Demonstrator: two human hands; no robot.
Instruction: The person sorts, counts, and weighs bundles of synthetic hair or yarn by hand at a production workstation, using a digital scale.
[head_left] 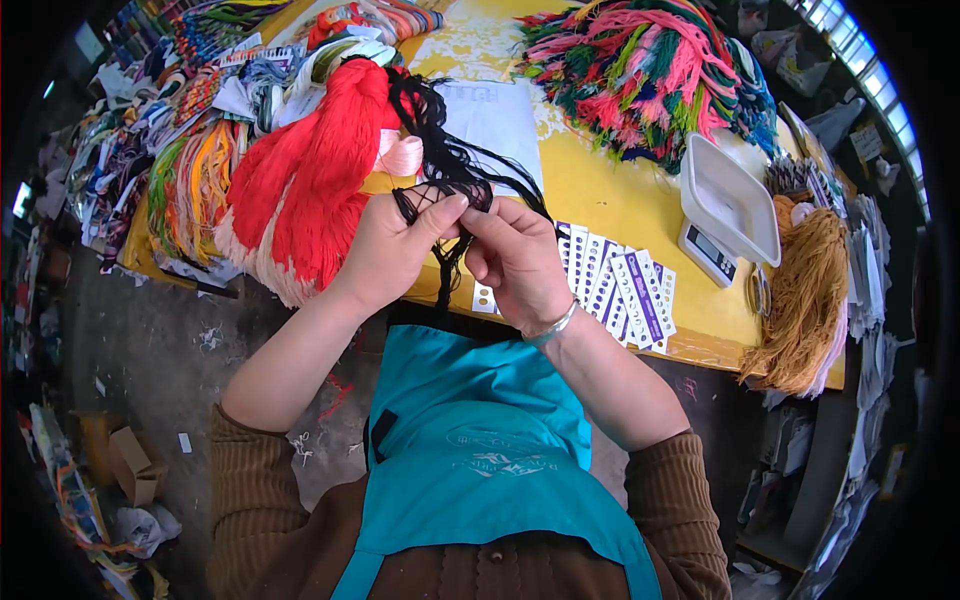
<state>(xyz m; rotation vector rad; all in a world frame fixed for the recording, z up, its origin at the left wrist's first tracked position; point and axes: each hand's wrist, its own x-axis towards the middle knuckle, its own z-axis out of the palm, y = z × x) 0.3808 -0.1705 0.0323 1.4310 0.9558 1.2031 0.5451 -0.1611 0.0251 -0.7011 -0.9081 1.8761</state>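
Observation:
Black thread [432, 125] runs down from the yellow table's middle into both my hands, and some strands hang below them past the table edge. My left hand [410, 235] is closed on the thread, its thumb and fingers pinched together. Right beside it, my right hand [515, 250] pinches the same thread, its thumb close to the left thumb. Some strands are looped over the left fingers. Behind the left hand lies a large red thread bundle [325, 185], with a pale pink skein [400, 155] next to it. Punched white cards [625, 290] are fanned out right of my right hand.
A white tray [735, 195] sits on a scale [707, 255] at the table's right. Brown thread [805, 300] hangs over the right edge. Multicoloured thread [650, 80] lies at the back; more skeins [190, 190] cover the left. A cardboard box [135, 465] stands on the floor.

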